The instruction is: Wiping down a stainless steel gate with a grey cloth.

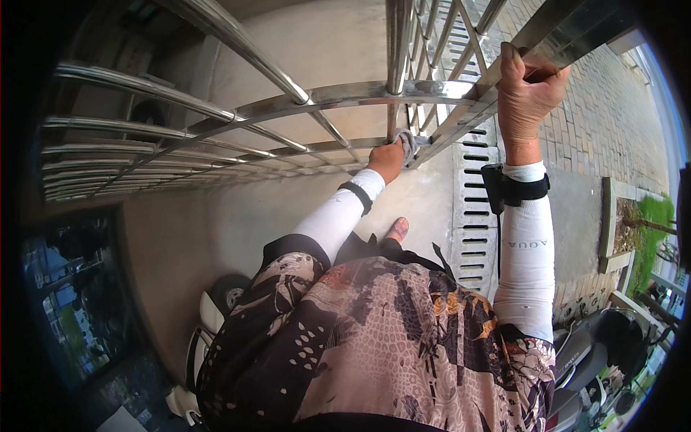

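My left hand (386, 161) is closed on a grey cloth (405, 146), which wraps a vertical bar of a stainless steel grille (351, 96) near a lower crosspiece. Higher up and to the right, my right hand (532, 102) grips the square steel end post (561, 38) of the grille, its thumb on the near side. Round polished bars run from the crosspieces towards the left. Both forearms wear white sleeves with black straps; a small black device sits at the right wrist. The fingers of my left hand are partly hidden by the cloth.
A slotted drain cover (475, 216) runs along the concrete floor beside my foot (398, 229). Brick paving (599, 124) and a planting bed (653, 216) lie to the right. Parked scooters (586, 356) stand at lower right, another vehicle's wheel (229, 291) at lower left, near a dark window (81, 302).
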Motion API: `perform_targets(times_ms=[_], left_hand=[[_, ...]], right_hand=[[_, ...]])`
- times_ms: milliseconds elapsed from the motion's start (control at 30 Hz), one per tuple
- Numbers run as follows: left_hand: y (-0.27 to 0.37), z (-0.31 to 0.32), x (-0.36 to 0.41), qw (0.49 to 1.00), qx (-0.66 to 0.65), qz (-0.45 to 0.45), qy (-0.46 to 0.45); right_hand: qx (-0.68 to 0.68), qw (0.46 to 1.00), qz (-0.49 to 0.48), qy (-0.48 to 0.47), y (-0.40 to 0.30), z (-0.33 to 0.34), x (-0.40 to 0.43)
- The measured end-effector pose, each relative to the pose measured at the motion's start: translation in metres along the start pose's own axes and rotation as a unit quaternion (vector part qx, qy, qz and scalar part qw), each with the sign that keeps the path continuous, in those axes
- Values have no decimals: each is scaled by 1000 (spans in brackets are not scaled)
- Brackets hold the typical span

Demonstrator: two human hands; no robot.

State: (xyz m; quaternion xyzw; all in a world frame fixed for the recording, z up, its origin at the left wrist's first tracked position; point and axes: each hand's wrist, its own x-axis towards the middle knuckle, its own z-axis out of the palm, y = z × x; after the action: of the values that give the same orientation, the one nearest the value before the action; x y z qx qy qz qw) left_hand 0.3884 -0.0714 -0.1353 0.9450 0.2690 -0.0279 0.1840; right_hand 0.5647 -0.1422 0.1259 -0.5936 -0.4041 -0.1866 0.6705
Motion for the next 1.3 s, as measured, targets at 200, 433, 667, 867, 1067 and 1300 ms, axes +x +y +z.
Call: perform_targets(times_ms=[200,433,667,867,1067,1300], left_hand=[[9,-1,20,995,31,-54,-80],[26,13,40,965,37,-215,-145],[23,5,11,987,-7,-121,-103],[-7,59,-27,993,-10,47,-107],[-5,65,-78,973,-84,-57,-207],[-4,71,-82,963,-181,-126,-157]], right_hand=[[8,1000,-12,-21,4,0,0],[40,999,16,-23,2,2,0],[16,1000,-6,-25,5,-4,0],[66,997,25,-19,-17,8,2],[54,998,13,-2,-2,5,0],[22,1000,-9,-8,8,1,1]])
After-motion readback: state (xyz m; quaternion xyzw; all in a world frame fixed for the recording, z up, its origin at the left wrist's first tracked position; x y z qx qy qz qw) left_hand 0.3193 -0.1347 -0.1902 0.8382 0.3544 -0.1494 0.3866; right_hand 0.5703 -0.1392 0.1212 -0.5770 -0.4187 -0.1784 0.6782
